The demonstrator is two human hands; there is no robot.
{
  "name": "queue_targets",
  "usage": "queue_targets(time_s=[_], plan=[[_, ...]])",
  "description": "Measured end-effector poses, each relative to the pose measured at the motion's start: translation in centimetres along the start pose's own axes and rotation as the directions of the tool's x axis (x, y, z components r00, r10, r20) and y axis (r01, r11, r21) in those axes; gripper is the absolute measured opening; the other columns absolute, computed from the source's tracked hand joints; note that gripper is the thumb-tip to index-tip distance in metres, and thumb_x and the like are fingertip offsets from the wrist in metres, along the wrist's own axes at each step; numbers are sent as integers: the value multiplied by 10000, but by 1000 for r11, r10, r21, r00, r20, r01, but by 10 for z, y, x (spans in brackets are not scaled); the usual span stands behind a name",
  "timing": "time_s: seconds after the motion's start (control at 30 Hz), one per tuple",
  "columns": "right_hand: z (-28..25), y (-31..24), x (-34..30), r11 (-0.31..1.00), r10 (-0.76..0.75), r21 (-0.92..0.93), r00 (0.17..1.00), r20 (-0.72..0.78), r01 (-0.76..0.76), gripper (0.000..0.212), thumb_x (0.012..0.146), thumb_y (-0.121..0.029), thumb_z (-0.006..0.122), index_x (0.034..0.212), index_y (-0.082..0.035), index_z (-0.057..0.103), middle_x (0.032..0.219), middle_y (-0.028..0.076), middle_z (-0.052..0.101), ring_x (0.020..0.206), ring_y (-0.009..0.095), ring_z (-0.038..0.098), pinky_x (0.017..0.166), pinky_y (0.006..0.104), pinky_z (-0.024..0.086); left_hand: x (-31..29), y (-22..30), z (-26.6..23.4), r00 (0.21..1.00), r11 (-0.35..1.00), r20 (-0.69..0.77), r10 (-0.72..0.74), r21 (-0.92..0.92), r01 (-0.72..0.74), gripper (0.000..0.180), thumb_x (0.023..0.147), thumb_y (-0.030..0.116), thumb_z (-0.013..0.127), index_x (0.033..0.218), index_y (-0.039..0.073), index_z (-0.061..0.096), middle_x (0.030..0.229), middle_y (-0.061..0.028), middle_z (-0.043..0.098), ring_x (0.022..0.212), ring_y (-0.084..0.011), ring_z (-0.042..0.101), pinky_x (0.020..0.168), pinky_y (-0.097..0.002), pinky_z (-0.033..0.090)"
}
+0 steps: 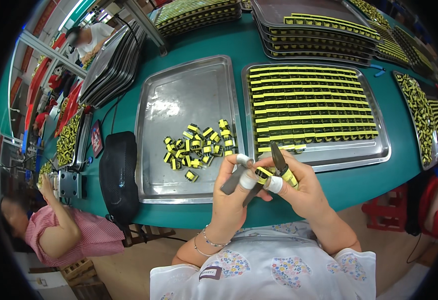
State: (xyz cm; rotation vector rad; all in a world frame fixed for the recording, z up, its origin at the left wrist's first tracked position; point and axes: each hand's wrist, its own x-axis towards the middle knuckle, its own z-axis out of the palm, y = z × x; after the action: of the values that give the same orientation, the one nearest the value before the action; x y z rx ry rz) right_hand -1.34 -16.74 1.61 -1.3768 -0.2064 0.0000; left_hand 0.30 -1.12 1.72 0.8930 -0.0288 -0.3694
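A worker's left hand (pixel 231 201) pinches a small black-and-yellow part (pixel 263 173) near the right-hand tray's (pixel 346 160) front-left corner, while the right hand (pixel 306 189) grips a yellow-bodied, dark-tipped tool (pixel 289 177), its thumb beside that part. Neat rows (pixel 311 104) fill most of that tray from the far edge, seemingly the bulk done; nearest the front edge, a short row reaches only partway from the left. Loose parts (pixel 195 146) toward the left-hand tray's (pixel 171 102) right edge appear left to line up.
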Motion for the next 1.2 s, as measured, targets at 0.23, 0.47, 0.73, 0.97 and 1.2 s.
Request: queue_targets(time_s=[0.23, 0.47, 0.73, 0.97, 1.2], plan=[[3, 0, -4, 984, 70, 168, 996, -51, -61, 337, 907, -170, 624, 1178, 20, 559, 1083, 105, 615, 895, 130, 584, 770, 270, 489, 9, -3, -19, 993, 968, 34, 113, -228, -102, 437, 991, 477, 392, 1147, 75, 463, 1053, -93, 545, 885, -184, 548, 739, -349, 501], [9, 2, -1, 978, -106, -179, 994, -9, 103, 307, 822, -46, 691, 1111, 13, 608, 1017, 82, 612, 822, 129, 567, 728, 259, 465, 11, -1, -5, 974, 933, 58, 221, -302, -194, 803, 903, 666, 382, 1377, 19, 333, 1439, -220, 358, 1353, -331, 344, 1135, -460, 252], [20, 1, -2, 866, -282, -439, 959, -35, 239, 396, 690, 111, 620, 1056, -36, 657, 979, 91, 587, 772, 159, 576, 647, 263, 468, 9, -4, 3, 957, 969, 156, 244, -74, -235, 923, 876, 736, 304, 1456, 23, 217, 1509, -229, 256, 1401, -353, 264, 1160, -463, 171], [19, -7, -2, 757, -337, -579, 940, 50, 302, 513, 571, 80, 729, 1055, -71, 654, 909, 92, 570, 774, 262, 595, 633, 334, 496, 6, -8, 7, 954, 935, 130, 271, 202, -293, 972, 862, 778, 185, 1504, 50, 134, 1538, -198, 220, 1424, -336, 222, 1160, -475, 142], [12, -7, 0, 822, -278, -512, 960, 22, 249, 404, 605, 81, 697, 982, -58, 665, 851, 76, 614, 742, 227, 605, 645, 316, 495, 4, -8, 3, 940, 905, 226, 254, 287, -314, 1004, 822, 824, 186, 1523, 108, 118, 1553, -198, 179, 1435, -360, 172, 1160, -501, 110]])
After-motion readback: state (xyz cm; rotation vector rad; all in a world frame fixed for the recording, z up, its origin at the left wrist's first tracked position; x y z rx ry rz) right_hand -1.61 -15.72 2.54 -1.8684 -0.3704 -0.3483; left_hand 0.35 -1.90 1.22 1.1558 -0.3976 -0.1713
